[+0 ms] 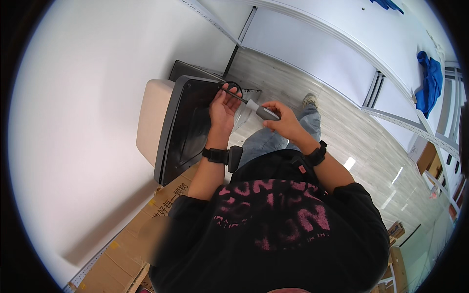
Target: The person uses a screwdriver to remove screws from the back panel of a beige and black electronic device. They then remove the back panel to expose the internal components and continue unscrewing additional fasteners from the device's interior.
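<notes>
My right hand [285,119] is closed round the grey handle of a screwdriver [264,111]. Its thin dark shaft slants up and left to the upper corner of a black plastic panel [193,122]. At that corner my left hand [224,108] is turned palm up, its bent fingers and thumb closed about the shaft near the tip. Whether a screw sits at the tip is too small to tell. The panel stands tilted on edge, with a dark grey rim and a beige, rounded body [154,119] behind it on the left.
Cardboard [122,254] lies below the panel at lower left, beside a white wall [88,122]. Behind the panel's top is another dark, flat-edged item [183,70]. White shelving [337,36] runs along the far side and right, with a blue cloth [429,83] on it. The floor [342,117] is grey wood-look.
</notes>
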The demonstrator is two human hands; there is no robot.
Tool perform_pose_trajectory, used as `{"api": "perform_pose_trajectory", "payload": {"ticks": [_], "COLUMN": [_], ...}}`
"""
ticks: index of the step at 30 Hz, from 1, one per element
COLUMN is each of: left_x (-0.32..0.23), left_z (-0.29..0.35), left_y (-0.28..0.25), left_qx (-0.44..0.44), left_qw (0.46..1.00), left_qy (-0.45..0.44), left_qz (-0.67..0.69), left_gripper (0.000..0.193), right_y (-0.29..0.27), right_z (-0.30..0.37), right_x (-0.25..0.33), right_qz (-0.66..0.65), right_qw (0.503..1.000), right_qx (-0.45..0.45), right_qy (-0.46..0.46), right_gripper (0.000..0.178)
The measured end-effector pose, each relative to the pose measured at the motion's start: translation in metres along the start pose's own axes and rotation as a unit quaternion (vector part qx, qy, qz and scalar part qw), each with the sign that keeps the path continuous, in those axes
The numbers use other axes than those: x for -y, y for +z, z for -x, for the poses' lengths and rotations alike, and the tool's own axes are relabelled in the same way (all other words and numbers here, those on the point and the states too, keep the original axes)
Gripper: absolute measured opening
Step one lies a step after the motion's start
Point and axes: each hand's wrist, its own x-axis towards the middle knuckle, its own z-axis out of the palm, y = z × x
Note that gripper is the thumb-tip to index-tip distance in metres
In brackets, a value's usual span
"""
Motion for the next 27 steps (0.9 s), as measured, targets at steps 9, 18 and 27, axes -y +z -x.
{"api": "perform_pose_trajectory", "payload": {"ticks": [9, 18, 27], "left_x": [0.0, 0.0026, 0.0039], "left_z": [0.0005, -0.0032, -0.0066], "left_y": [-0.0007, -0.005, -0.0051], "left_qx": [-0.001, 0.007, -0.002], "left_qw": [1.0, 1.0, 0.999], "left_qy": [-0.004, -0.011, -0.013], "left_qz": [0.006, 0.026, 0.033], "left_gripper": [0.027, 0.028, 0.029], "right_y": [0.0002, -0.0032, -0.0024], "right_z": [0.0024, 0.0039, 0.0024], "right_x": [0.0046, 0.0, 0.0026], "right_qz": [-0.029, -0.058, -0.058], "right_qw": [0.999, 0.998, 0.998], "right_qx": [0.005, 0.014, 0.019], "right_qy": [0.013, 0.025, 0.027], "right_gripper": [0.044, 0.044, 0.043]}}
